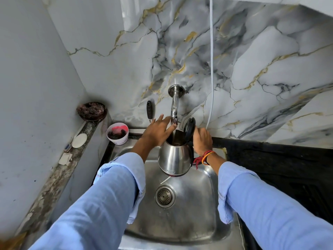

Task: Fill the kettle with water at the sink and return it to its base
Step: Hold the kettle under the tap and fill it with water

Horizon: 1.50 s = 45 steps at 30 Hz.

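A steel kettle (174, 159) hangs over the steel sink (205, 210) with its black lid (190, 129) flipped up. Its mouth sits right under the chrome tap (174, 107) that comes out of the marble wall. My right hand (202, 140) grips the kettle's handle on the right side; the handle itself is mostly hidden behind the hand. My left hand (158, 132) reaches to the tap's spout, fingers spread and touching it near the end. I cannot tell whether water is running. The kettle's base is not in view.
A white cup (117, 133) with pink residue stands at the sink's back left corner. A dark scrubber bowl (91, 111) and soap (79, 140) rest on the left ledge. A black-handled utensil (150, 110) leans on the wall. Black counter (270, 159) lies right; a white cord (212, 69) hangs down.
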Each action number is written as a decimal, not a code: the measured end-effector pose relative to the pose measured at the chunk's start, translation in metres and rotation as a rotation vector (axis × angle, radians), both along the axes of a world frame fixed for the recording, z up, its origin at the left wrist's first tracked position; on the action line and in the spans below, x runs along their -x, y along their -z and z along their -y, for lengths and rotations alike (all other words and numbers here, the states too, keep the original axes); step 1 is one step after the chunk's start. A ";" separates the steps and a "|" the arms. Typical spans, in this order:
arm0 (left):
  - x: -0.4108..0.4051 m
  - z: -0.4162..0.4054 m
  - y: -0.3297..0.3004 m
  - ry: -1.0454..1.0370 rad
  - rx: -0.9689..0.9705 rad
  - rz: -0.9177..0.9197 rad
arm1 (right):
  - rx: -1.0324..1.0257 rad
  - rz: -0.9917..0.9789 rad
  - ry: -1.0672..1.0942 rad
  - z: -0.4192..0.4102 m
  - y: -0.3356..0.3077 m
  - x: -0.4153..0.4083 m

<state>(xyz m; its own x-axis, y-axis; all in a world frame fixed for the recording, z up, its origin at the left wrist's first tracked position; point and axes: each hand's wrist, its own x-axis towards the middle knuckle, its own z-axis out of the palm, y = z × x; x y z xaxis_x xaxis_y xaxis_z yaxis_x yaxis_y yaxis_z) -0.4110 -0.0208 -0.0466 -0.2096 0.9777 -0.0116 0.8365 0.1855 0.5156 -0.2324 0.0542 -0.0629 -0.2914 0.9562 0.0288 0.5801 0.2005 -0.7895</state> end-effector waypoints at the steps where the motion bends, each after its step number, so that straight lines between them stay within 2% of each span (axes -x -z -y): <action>1: 0.000 0.007 0.004 0.007 -0.004 -0.022 | -0.002 0.003 0.000 0.000 0.001 0.001; 9: -0.008 0.041 0.036 0.026 0.061 -0.262 | -0.015 0.003 0.032 -0.007 0.002 0.008; 27: -0.016 0.047 0.036 -0.052 0.066 -0.325 | -0.021 -0.027 0.021 -0.007 0.002 0.005; 45: -0.014 0.043 0.035 -0.046 0.081 -0.401 | -0.020 -0.052 0.014 -0.011 0.003 0.005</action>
